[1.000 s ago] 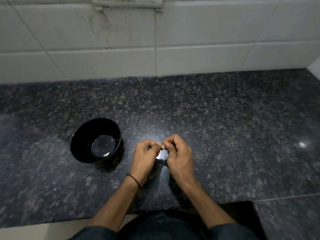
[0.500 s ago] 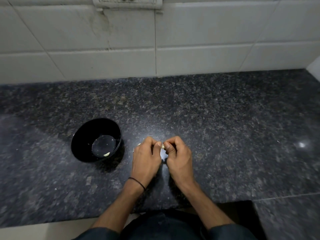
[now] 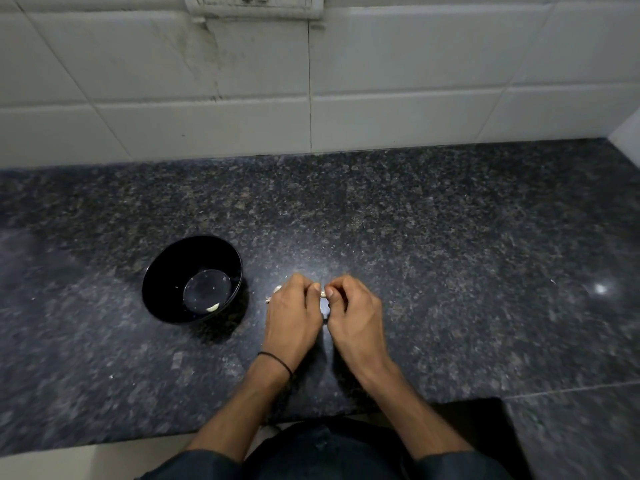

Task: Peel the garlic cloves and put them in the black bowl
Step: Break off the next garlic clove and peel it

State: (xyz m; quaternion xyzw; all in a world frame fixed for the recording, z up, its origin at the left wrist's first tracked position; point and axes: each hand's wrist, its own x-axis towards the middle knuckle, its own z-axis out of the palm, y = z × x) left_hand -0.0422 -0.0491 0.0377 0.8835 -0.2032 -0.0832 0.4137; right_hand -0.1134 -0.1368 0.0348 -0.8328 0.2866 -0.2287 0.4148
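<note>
A black bowl [image 3: 162, 271] stands on the dark granite counter [image 3: 450, 258], left of my hands, with one peeled clove [image 3: 212, 308] lying at its bottom. My left hand [image 3: 292, 317] and my right hand [image 3: 353, 315] meet over the counter, fingers curled, and pinch a small pale garlic clove [image 3: 322, 293] between their fingertips. Most of that clove is hidden by the fingers. Pale bits of garlic or skin [image 3: 273, 294] lie on the counter just left of my left hand, partly covered by it.
A white tiled wall [image 3: 381, 81] with a switch plate [image 3: 252, 5] backs the counter. The counter's front edge runs just below my wrists. A bright light spot [image 3: 601, 289] glints on the granite at the right.
My left hand has turned a little so its knuckles face up and it covers more of the clove. Both hands stay together at the same spot.
</note>
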